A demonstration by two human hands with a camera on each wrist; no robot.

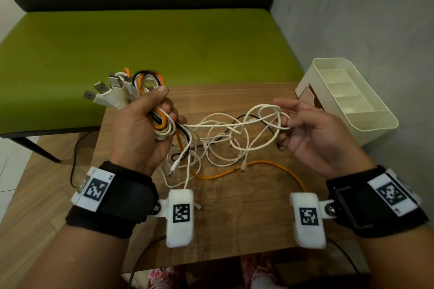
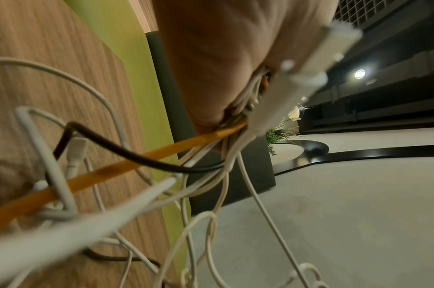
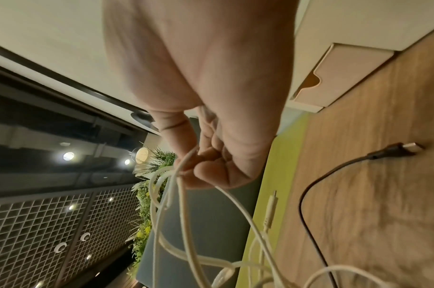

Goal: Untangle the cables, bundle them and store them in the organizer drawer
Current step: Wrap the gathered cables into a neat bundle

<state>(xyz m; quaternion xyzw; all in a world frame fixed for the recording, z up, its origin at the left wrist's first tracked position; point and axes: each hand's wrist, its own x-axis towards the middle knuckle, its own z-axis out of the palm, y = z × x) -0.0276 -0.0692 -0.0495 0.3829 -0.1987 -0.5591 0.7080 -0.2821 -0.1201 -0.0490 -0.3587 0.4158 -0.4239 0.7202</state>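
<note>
My left hand [image 1: 145, 119] grips a thick bunch of cables [image 1: 141, 91], white, orange and black, with several USB plugs sticking out to the upper left. From that fist the strands [image 2: 161, 155] hang down into a loose tangle [image 1: 223, 138] over the wooden table [image 1: 246, 218]. My right hand [image 1: 303, 129] is raised on the right, and its fingers pinch loops of white cable [image 3: 183, 175] pulled out of the tangle. An orange cable [image 1: 270, 166] trails across the table toward me. The cream organizer [image 1: 347, 101] stands at the table's right back corner, its drawer front [image 3: 334, 78] showing.
A green bench seat [image 1: 141, 37] runs behind the table, with a dark backrest above it. A grey wall is on the right, close to the organizer. A black cable end [image 3: 393, 152] lies on the wood near my right hand.
</note>
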